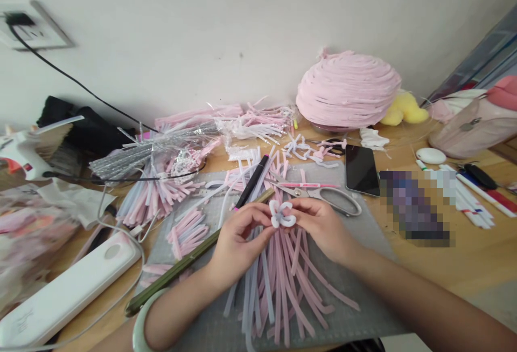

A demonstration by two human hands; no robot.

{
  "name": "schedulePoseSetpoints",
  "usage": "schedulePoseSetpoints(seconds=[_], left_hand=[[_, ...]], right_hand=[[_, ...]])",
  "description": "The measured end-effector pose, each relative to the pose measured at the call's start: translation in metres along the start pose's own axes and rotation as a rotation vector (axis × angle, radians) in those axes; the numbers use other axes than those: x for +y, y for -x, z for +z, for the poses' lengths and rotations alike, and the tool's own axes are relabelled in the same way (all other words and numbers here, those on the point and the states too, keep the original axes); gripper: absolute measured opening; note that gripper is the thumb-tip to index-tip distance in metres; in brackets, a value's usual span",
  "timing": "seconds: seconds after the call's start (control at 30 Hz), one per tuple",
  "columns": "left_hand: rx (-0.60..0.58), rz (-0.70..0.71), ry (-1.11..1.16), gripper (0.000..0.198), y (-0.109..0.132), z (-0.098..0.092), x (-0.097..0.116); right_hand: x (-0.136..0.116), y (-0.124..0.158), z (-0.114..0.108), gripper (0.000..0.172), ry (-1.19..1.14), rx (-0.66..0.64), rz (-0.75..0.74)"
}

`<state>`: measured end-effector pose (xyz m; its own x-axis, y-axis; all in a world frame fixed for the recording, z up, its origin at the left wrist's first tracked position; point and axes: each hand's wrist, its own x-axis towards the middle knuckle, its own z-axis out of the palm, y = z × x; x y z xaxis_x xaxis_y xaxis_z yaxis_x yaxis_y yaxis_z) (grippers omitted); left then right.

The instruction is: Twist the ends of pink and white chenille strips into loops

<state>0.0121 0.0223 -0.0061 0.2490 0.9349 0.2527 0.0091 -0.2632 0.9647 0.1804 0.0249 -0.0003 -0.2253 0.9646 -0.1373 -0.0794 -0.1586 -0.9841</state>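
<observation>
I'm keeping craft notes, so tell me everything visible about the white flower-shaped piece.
The white flower-shaped piece looks fuzzy, like bent pipe cleaner, with about four rounded petal loops meeting at a greyish middle. It faces the camera, held between the left grip and right grip, which touch its sides, above the pink strips. Its back is hidden.

Beneath the left hand (238, 239) and right hand (321, 228), pipe cleaners (277, 282) are lying on the mat (343, 325), scissors (302, 193) are resting beyond the right, a marker (253, 182) beyond the left.
</observation>
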Motion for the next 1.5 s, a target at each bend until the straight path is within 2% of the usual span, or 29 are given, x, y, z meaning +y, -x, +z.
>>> schedulePoseSetpoints(seconds=[0.1, 0.2, 0.43, 0.6, 0.7, 0.8, 0.97, 1.07, 1.13, 1.3, 1.4, 1.5], left_hand=[[-0.08, -0.265, 0.239, 0.017, -0.003, 0.002, -0.001], [-0.138, -0.469, 0.264, 0.022, -0.007, 0.004, -0.004], [-0.055, -0.526, 0.254, 0.019, -0.012, 0.006, -0.009], [-0.08, -0.604, 0.402, 0.018, -0.009, 0.007, -0.005], [-0.115, -0.568, 0.384, 0.019, -0.009, 0.007, -0.008], [-0.13, -0.475, 0.23, 0.02, -0.01, 0.008, -0.013], [-0.077, -0.33, -0.069, 0.016, -0.009, 0.014, -0.017], [-0.044, -0.262, -0.153, 0.019, -0.007, 0.018, -0.016], [-0.033, -0.277, -0.149, 0.02, -0.007, 0.019, -0.014], [0.045, -0.245, -0.206, 0.02, -0.006, 0.022, -0.011], [0.15, -0.197, -0.267, 0.015, -0.006, 0.027, -0.008], [0.25, -0.199, -0.205, 0.014, -0.005, 0.031, -0.007]], right_hand=[[0.001, -0.005, -0.004, 0.013, 0.219, -0.008, -0.036], [0.004, -0.006, -0.006, 0.014, 0.356, -0.049, -0.142], [0.011, -0.003, 0.001, 0.021, 0.19, -0.117, 0.004], [0.009, -0.007, -0.002, 0.022, 0.171, -0.126, 0.039], [0.009, -0.008, -0.004, 0.023, 0.188, -0.117, 0.059], [0.013, -0.009, -0.004, 0.02, 0.217, -0.069, 0.06], [0.019, -0.012, 0.0, 0.019, 0.325, 0.056, 0.058], [0.017, -0.012, 0.003, 0.02, 0.433, 0.109, 0.034], [0.014, -0.011, 0.006, 0.02, 0.516, 0.126, -0.042], [0.015, -0.002, 0.02, 0.019, 0.876, 0.239, -0.39], [0.021, 0.003, 0.028, 0.024, 1.057, 0.246, -0.479], [0.025, 0.003, 0.031, 0.028, 1.102, 0.234, -0.513]])
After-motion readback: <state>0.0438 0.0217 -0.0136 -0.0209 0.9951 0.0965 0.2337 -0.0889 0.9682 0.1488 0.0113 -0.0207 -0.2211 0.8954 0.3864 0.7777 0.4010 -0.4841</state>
